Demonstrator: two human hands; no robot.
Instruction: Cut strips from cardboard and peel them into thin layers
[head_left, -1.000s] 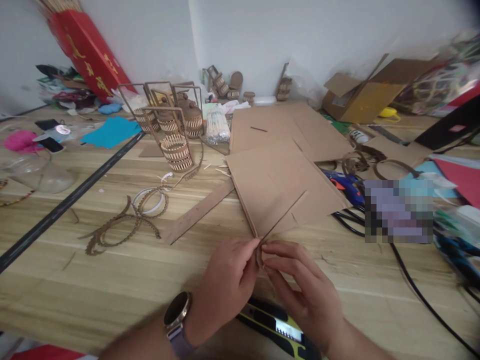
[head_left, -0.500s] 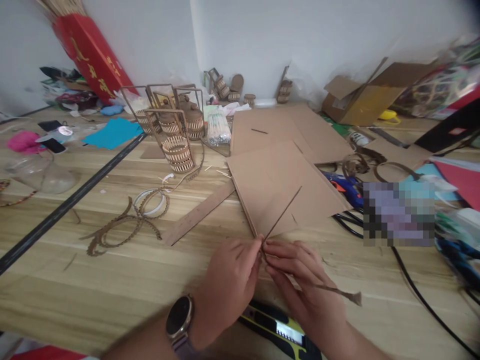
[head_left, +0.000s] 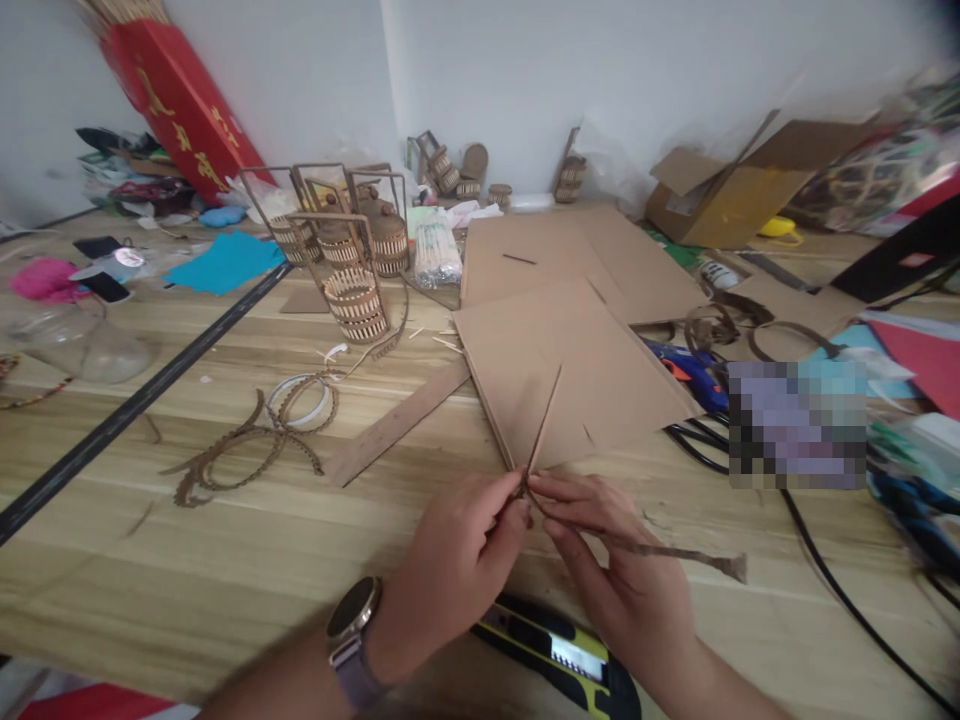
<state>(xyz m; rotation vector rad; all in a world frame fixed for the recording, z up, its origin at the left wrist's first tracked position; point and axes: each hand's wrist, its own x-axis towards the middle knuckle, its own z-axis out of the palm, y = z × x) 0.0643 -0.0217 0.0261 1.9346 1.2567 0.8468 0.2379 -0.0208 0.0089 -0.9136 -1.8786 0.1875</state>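
My left hand [head_left: 454, 555], with a watch [head_left: 354, 608] on its wrist, is closed, pinching a narrow brown strip [head_left: 545, 415] that looks like cardboard. One end of this strip points up and away over the cardboard sheets. My right hand [head_left: 630, 575] is closed on the same strip close beside the left fingertips. From there a tail runs out to the right, past the knuckles, and ends in a frayed tip. The pinched bend is partly hidden by the fingers. Beneath both hands, a yellow-and-black utility knife [head_left: 517, 632] lies on the table.
Cardboard sheets [head_left: 555, 370] lie ahead of my hands. Curled brown strips [head_left: 247, 460] and a flat cardboard strip [head_left: 401, 425] are to the left. Small slatted baskets [head_left: 355, 305] stand behind them. A blue glue gun [head_left: 694, 375] and black cable [head_left: 825, 575] lie right.
The strip's upper end has swung left and stands steeper. Its frayed tail has shifted right and slightly up. My right fingers have moved a little along it.
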